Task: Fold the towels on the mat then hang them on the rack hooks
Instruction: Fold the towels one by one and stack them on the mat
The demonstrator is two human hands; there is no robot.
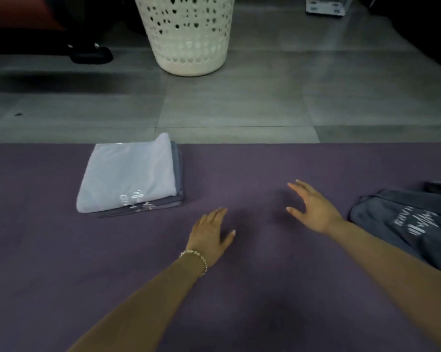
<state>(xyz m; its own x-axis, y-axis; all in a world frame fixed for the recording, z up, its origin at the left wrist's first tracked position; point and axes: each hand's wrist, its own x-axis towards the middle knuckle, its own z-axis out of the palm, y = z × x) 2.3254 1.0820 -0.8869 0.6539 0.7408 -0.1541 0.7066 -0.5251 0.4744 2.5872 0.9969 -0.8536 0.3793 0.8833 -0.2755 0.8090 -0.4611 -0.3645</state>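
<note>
The purple mat (62, 275) fills the near view. Beyond its far edge stands a white perforated laundry basket (186, 34). At the mat's right edge lies a dark grey cloth (404, 224), unfolded, its white lettering upside down and too blurred to read. Far left on the mat sits a folded stack, a pale lilac towel (128, 174) over a grey towel (179, 171). White marks at its near edge may be a label. The left hand (210, 232) and right hand (313, 209) hover mid-mat, fingers spread, holding nothing. Folding looks partly done. Hanging remains, and no rack is in view.
</note>
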